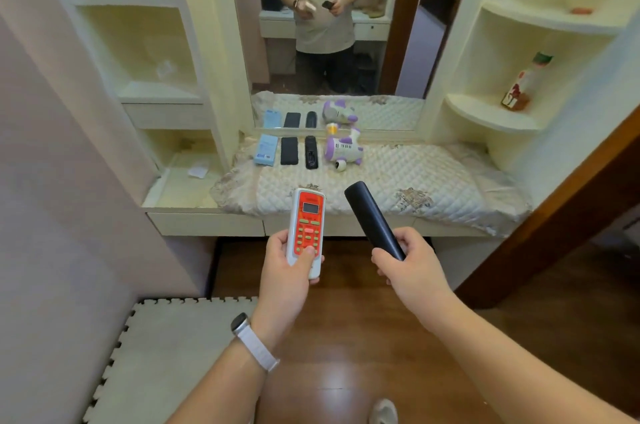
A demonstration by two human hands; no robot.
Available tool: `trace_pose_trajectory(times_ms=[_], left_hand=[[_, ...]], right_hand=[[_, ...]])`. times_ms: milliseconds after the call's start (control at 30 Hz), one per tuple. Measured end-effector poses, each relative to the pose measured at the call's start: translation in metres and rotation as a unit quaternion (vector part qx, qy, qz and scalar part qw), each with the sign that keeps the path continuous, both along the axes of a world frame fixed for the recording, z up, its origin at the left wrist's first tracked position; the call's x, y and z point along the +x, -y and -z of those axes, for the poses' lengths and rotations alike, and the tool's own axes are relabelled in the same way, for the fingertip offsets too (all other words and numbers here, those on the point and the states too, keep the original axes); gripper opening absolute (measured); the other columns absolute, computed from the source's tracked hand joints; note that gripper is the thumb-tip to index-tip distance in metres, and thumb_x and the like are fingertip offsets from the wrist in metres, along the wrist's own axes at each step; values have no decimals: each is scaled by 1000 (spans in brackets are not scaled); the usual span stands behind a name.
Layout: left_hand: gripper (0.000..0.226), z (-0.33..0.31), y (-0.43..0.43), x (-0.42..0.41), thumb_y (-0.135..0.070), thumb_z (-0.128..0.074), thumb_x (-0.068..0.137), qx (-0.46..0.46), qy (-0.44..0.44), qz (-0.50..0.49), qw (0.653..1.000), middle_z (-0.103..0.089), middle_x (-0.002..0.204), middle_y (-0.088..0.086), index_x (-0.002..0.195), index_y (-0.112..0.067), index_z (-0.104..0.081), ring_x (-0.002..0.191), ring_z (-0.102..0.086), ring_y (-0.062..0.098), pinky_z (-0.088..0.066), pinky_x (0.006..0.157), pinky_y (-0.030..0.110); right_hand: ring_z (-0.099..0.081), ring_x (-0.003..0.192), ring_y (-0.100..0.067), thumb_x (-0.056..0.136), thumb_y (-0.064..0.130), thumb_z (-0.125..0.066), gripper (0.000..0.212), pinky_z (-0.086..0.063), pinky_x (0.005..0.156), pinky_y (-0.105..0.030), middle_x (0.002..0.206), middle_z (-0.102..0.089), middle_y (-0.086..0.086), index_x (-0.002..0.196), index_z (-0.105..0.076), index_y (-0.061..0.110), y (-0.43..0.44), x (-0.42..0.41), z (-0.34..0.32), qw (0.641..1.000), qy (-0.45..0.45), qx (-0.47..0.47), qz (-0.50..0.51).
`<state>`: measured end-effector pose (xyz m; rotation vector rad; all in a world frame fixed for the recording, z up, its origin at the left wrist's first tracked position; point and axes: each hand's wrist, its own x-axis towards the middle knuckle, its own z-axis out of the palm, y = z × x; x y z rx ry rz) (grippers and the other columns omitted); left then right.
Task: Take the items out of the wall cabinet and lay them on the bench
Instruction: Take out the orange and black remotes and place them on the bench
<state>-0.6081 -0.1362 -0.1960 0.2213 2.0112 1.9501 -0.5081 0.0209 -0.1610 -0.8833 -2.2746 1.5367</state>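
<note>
My left hand (pixel 285 271) grips a white and red remote control (pixel 307 226) with a small screen, buttons facing up. My right hand (pixel 405 261) holds a long black remote (pixel 372 219) by its near end, back side up, tilted to the left. Both are held in the air just in front of the bench (pixel 415 181), which is covered by a quilted cloth. On the bench near the mirror lie a light blue box (pixel 266 149), a flat black remote (pixel 289 151), a black remote with buttons (pixel 311 152) and a purple and white toy (pixel 343 146).
A mirror (pixel 329 25) stands behind the bench and reflects a person. Open cream shelves flank it; the right shelves hold a bottle (pixel 524 84) and a small orange item (pixel 581 11). A paper scrap (pixel 198 170) lies in the lower left shelf. A foam mat (pixel 173 354) covers the floor at left.
</note>
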Motion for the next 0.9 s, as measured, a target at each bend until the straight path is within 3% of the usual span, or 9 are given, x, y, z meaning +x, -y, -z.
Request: trace_pose_trajectory(times_ms=[167,300,600,767,900], left_hand=[[28,6,-41,-24,-22,-60,94,-7,-6,32,999,-63,111,-2,116,-29,-45,93,-69,13,-56,63,23],[29,10,-80,-48,-23,-59,94,-32,-2,28,999,-63,112,-3,120,-28,-45,94,-68,13,-56,64,24],[23,12,-205,-99,-18,-58,95,-95,1,34,995,-63,110,1,106,-35,-46,97,-66,19,-58,64,28],[21,15,-272,-111,-15,-57,95,-101,-1,31,994,-63,108,2,105,-31,-48,95,-66,21,-59,66,32],[19,18,-307,-120,-15,-56,96,-112,12,34,993,-63,107,3,107,-28,-48,94,-67,23,-59,67,35]], right_hand=[[-61,63,-21,87,17,-67,18,-54,67,-47,78,-69,-12,99,-56,23,-38,-19,17,999,15,-42,3],[-63,67,-17,87,15,-67,20,-55,70,-46,83,-70,-13,101,-56,23,-76,-45,35,996,28,-84,-11],[-57,65,-18,89,18,-62,21,-45,60,-32,82,-64,-10,96,-50,34,-214,-93,42,993,36,-108,-22],[-64,82,-29,91,23,-61,19,-47,62,-32,97,-62,-8,106,-50,26,-288,-110,54,992,50,-110,-18],[-62,79,-27,91,22,-62,16,-45,62,-31,95,-63,-12,100,-51,26,-323,-121,58,991,46,-129,-5]])
